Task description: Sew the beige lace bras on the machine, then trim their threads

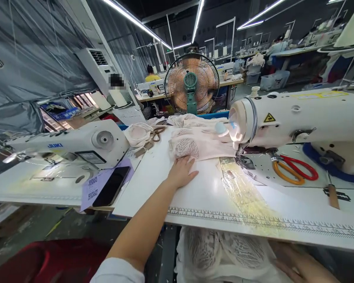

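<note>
My left hand [181, 171] lies flat on the white sewing table, fingers spread, fingertips touching the near edge of a pale pink bra [208, 143] with a lace-patterned cup. The fabric reaches right to the needle area of the lit sewing machine [271, 114]. Below the table edge, another pale bra [224, 255] with lace-patterned cups hangs or lies near my lap. My right hand [297, 261] is beside its right edge, blurred and partly in shadow; its fingers do not show clearly.
Red-and-orange-handled scissors [295, 169], a razor blade [343, 195] and a wooden-handled tool [332, 195] lie at right. A phone [112, 186] rests on purple paper beside a second sewing machine [67, 143]. Brown-handled scissors [157, 133] lie behind. A fan [191, 82] stands ahead.
</note>
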Motion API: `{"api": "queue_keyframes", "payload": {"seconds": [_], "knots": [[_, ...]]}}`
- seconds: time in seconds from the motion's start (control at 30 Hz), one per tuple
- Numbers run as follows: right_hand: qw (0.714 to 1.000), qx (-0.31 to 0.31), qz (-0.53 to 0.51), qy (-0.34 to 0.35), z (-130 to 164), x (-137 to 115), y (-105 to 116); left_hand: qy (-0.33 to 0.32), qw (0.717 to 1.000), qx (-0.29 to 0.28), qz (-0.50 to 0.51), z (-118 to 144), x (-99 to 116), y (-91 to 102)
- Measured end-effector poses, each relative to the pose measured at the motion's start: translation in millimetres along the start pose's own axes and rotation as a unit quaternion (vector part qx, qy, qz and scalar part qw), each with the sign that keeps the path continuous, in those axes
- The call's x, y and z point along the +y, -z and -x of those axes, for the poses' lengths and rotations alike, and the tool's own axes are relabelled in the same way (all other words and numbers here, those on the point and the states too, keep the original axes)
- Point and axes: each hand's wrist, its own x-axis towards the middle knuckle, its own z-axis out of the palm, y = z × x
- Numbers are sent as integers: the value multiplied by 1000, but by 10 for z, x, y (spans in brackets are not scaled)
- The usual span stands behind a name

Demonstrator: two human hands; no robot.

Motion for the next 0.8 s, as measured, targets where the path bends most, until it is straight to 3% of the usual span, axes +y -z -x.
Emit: {"api": "queue_keyframes", "payload": {"seconds": [0.13,0.5,0.8], "knots": [[998,17,45,-41,-74,83,-166,-2,1000,23,20,40,-8,-51],[990,-7,138,-38,-274,20,-175,-20,998,23,61,128,-33,-38],[982,9,187,15,-284,-13,6,-35,996,22,76,132,-51,-36]]}}
